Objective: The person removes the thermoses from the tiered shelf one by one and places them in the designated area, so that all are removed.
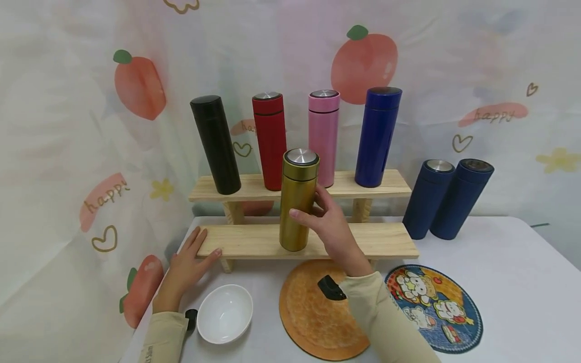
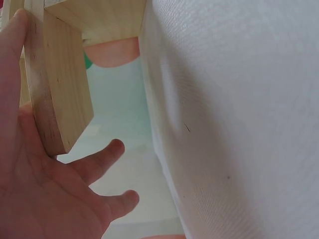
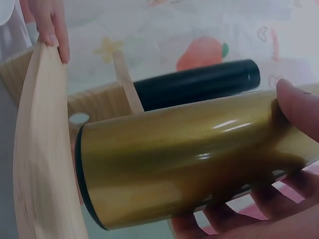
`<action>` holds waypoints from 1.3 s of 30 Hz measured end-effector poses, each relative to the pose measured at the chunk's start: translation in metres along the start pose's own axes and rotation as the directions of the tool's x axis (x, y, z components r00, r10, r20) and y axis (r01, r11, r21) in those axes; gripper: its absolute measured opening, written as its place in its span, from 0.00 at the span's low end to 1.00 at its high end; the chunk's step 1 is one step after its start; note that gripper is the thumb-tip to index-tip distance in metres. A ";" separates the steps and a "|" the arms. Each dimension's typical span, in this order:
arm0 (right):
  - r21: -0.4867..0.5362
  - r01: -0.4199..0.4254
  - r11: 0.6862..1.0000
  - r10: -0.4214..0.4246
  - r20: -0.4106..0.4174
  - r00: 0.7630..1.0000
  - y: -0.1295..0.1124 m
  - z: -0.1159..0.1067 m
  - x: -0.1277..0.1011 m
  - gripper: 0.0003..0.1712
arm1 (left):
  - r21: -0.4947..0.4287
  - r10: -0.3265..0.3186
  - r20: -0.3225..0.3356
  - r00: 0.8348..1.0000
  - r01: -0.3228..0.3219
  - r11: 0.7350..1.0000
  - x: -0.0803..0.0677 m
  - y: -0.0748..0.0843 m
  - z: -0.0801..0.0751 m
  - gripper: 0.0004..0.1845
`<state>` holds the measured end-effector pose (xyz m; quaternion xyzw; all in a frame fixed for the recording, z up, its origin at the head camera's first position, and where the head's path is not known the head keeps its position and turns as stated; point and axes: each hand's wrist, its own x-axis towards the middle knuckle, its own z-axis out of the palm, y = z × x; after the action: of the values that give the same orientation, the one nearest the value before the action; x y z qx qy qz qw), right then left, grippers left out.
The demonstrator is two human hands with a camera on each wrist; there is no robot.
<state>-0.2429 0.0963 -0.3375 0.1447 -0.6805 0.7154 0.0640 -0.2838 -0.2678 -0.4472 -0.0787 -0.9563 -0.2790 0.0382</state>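
A gold flask with a silver lid stands upright on the lower step of a two-step wooden shelf. My right hand grips its body from the right, thumb in front and fingers behind; the right wrist view shows the gold flask held, its base just off the lower board. My left hand rests on the left end of the lower step with fingers straight; in the left wrist view the left hand lies against the board's end.
On the upper step stand a black flask, a red flask, a pink flask and a blue flask. Two navy flasks stand right of the shelf. A white bowl, an orange mat and a cartoon mat lie in front.
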 end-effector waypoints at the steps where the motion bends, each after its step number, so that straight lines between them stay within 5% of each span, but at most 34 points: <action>1: -0.010 -0.006 1.000 0.005 -0.010 1.000 0.000 -0.004 -0.001 0.46 | -0.001 0.002 -0.001 1.000 -0.002 1.000 0.000 0.000 0.000 0.48; 39: -0.161 -0.062 0.985 0.026 -0.219 0.975 -0.005 -0.115 -0.036 0.49 | 0.002 -0.002 0.027 1.000 0.002 1.000 -0.001 0.001 -0.001 0.49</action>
<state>-0.2216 0.2147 -0.3474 0.0452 -0.7300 0.6688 0.1334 -0.2825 -0.2677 -0.4456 -0.0814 -0.9571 -0.2771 0.0249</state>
